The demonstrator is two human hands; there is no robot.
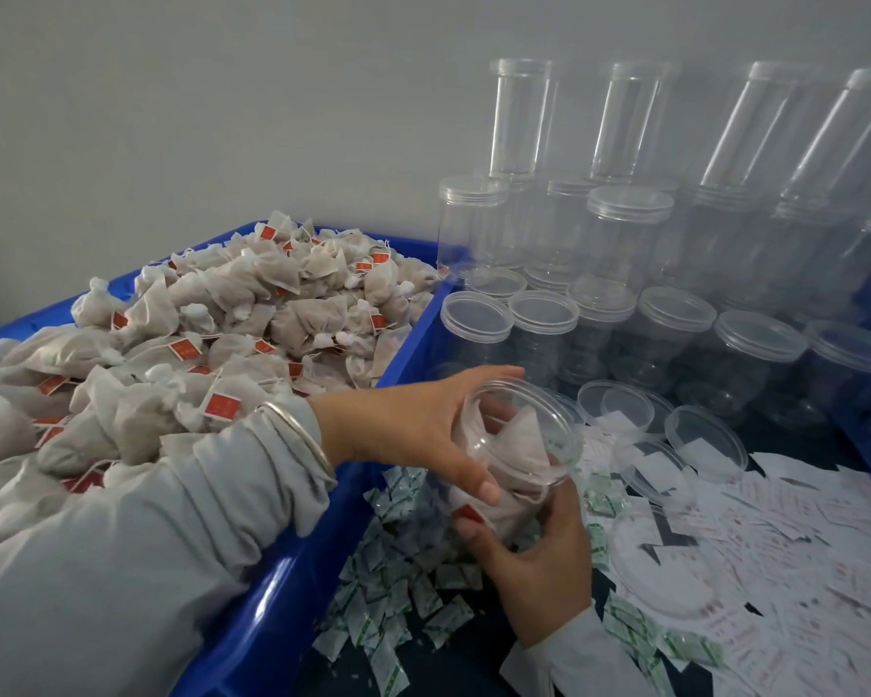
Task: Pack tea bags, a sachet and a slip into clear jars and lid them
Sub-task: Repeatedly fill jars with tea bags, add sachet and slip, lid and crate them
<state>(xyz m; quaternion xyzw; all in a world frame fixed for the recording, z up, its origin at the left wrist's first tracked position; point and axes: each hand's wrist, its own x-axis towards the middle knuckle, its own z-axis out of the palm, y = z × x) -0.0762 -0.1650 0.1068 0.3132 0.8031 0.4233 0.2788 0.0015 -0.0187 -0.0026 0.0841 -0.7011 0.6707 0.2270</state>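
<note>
Bright blue bin (403, 339), glossy along its rim. Inside it, off-white tea bags (252, 289) of gauzy mesh with brownish fill, each with small red tag (221, 405) printed in pale marks. Right of the bin, clear colourless jars (624, 244) with faintly milky lids (476, 316). Below the bin's right wall, white sachets (368, 616) with green print. Further right of the bin, white slips (800, 545) with faint reddish text on dark desk (795, 445). Over the bin, pale grey sleeve (122, 535) with silver bangle (300, 435).

At frame centre, the left hand (413, 425) is extended from a grey-sleeved, bangled forearm with fingers curled, while the right hand (539, 550) is cupped upward below it.
</note>
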